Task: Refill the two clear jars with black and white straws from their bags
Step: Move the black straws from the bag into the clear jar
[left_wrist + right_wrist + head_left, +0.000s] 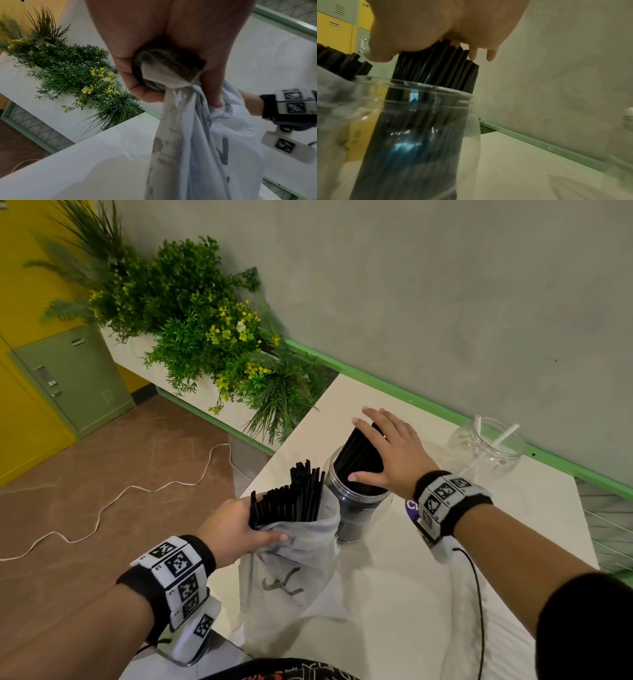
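On the white table stands a clear jar holding a thick bundle of black straws that leans left and sticks out of its mouth. My right hand lies over the straw tops with fingers spread and straight. In the right wrist view the palm of that hand rests on the straws above the jar. My left hand grips the neck of a pale plastic bag with more black straws sticking out; the left wrist view shows this hand clenching the bag.
A second clear jar with two white straws stands at the back right by the grey wall. White plastic lies under my right forearm. A planter of greenery sits left of the table; a white cable runs across the floor.
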A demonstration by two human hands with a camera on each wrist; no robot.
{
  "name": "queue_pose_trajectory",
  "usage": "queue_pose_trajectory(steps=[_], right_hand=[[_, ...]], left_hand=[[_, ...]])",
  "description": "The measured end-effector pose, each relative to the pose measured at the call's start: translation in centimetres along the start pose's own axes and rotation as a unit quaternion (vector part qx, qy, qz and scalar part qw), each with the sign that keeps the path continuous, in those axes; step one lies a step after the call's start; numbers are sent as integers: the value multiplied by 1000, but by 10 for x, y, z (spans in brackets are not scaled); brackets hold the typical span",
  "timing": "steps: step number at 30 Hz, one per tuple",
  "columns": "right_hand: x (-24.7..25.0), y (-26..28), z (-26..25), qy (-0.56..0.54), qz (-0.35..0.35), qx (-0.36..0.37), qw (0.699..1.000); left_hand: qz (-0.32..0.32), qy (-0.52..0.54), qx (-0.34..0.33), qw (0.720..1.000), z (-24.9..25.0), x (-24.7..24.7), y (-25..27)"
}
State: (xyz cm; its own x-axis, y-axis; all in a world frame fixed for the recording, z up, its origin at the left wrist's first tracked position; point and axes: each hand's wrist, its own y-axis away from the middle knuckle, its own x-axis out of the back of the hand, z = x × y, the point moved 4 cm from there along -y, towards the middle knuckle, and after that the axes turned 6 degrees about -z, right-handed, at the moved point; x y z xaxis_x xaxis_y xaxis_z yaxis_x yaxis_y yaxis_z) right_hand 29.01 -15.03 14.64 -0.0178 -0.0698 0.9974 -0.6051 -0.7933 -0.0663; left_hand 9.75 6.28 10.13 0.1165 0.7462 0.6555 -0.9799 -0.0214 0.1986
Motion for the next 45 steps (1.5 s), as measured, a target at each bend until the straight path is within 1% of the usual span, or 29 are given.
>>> queue_pose_trajectory(steps=[2, 3, 6, 7, 10, 11, 12, 13, 15, 16, 17, 19, 21, 23, 25, 26, 30, 34, 37, 39, 42, 45], right_hand=[[-1, -15, -3, -38, -37, -22, 998], [-2, -20, -4, -58, -39, -35, 997], [1, -26, -8, -89, 17, -65, 994], [0, -27, -8, -93, 19, -75, 993], [-1, -26, -8, -69, -13, -91, 993], [2, -23, -11, -57, -6, -90, 994], [7, -18, -16, -56, 23, -80, 995], [14, -10, -25, -72, 69, -60, 993], [24, 11, -48, -142, 159, -7, 977], [24, 22, -60, -187, 173, 11, 967], [19, 32, -72, -236, 159, 17, 958], [4, 46, -91, -338, 80, 4, 938], [-13, 53, -103, -411, 1, -27, 911], [-24, 53, -110, -434, -58, -57, 897], [-32, 49, -114, -431, -83, -72, 896], [-36, 47, -115, -438, -87, -76, 892], [-56, 43, -118, -495, -86, -84, 860], [-64, 42, -120, -537, -70, -99, 834], [-61, 41, -123, -529, -54, -113, 839], [-58, 42, -122, -530, -24, -116, 840], [-45, 45, -119, -553, 10, -127, 823], [-32, 47, -116, -576, 3, -125, 808]], left_hand=[[1, 4, -2, 1000, 0, 0, 1], [0, 7, -2, 1000, -1, 0, 1], [-2, 12, -7, 1000, 0, -1, 2], [-1, 15, -8, 1000, 0, -1, 2], [6, 28, -8, 1000, -2, -1, 4], [8, 32, -10, 999, -2, -2, 5], [11, 36, -14, 999, -3, -2, 6], [11, 39, -20, 999, -3, -3, 7], [11, 41, -28, 999, -3, -4, 8], [13, 43, -27, 999, -4, -5, 8], [16, 44, -24, 999, -4, -5, 9], [21, 43, -23, 999, -5, -5, 10], [23, 40, -19, 999, -7, -7, 10], [17, 35, -15, 999, -9, -9, 10], [3, 31, -11, 999, -9, -13, 10], [0, 31, -5, 1000, -10, -15, 9], [1, 18, 20, 1000, -14, -20, 8], [2, 43, 19, 999, -15, -21, 9], [9, 60, 5, 998, -12, -20, 9], [22, 70, 0, 997, -11, -18, 8], [35, 82, 5, 996, -12, -16, 8], [33, 91, 7, 995, -13, -14, 8]])
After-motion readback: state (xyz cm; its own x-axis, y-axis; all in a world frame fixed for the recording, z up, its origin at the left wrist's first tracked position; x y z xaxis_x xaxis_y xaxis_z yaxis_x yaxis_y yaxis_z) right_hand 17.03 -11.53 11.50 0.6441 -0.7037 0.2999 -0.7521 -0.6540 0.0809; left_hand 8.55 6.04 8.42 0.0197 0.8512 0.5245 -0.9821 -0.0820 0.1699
